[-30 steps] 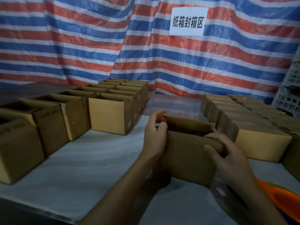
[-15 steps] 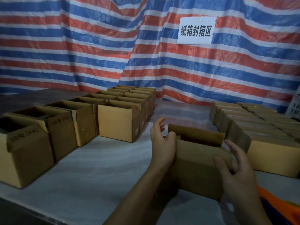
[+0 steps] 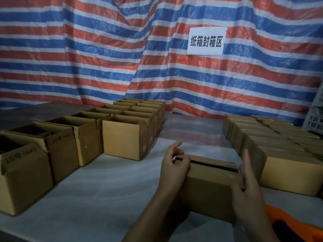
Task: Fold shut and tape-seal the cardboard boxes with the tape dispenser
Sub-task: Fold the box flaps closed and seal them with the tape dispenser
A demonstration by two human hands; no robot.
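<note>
1. The box stands on the table, between the two hands; its top flaps are folded down, with a dark slit between them.
2. The left hand grasps the box's left end, fingers curled over the top edge; the forefinger is raised.
3. The right hand lies flat against the right end, fingers straight.
4. Open boxes stand in rows at left; closed boxes at right.

On the pale worktop, a cardboard box sits near, its top flaps folded down to a dark slit. The left hand curls over its left end. The right hand lies flat against its right end, thumb on top. Open boxes line the left and closed boxes the right.
</note>
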